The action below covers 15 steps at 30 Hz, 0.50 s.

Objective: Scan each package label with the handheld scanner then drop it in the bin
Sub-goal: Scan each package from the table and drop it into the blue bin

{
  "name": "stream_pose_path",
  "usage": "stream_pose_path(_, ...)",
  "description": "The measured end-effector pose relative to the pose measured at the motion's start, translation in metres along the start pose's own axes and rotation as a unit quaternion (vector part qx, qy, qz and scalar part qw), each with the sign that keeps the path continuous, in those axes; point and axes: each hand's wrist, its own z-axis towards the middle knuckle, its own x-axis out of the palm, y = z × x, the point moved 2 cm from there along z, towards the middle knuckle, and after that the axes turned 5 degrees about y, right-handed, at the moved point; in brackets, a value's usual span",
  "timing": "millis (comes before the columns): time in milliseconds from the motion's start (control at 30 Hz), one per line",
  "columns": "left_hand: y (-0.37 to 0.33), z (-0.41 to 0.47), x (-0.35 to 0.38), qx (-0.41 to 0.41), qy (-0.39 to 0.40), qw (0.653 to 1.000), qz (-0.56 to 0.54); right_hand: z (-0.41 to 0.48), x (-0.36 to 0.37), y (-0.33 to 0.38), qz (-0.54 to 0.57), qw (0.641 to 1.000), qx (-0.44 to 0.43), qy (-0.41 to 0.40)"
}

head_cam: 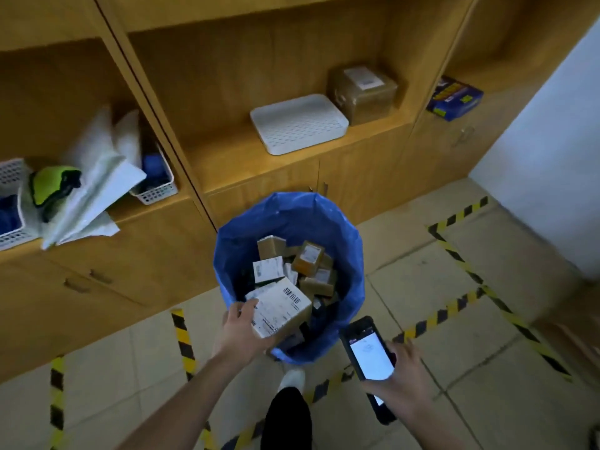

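Left hand (242, 332) grips a labelled package (281, 307) over the blue-lined bin (352, 271), at its 7 o'clock rim. Right hand (402, 375) clutches the handheld scanner (368, 355), screen lit, at the bin's 5 o'clock.

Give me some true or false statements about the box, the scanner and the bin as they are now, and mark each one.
1. The left hand holds a labelled box over the bin. True.
2. The scanner lies on the floor. False: the right hand holds it, with its screen lit.
3. The bin is empty. False: several small boxes lie inside it.
4. A brown parcel sits on the shelf beside a white tray. True.
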Motion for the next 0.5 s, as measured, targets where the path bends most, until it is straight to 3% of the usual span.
stream_pose_path(200,0.014,0.132,0.031,-0.033,0.017,0.999,0.011,0.134,0.039,0.047,-0.001,0.998,0.063,0.013)
stream_pose_path(500,0.047,0.29,0.157,-0.048,0.072,0.996,-0.002,0.289,0.149,0.014,0.078,0.985,0.152,-0.017)
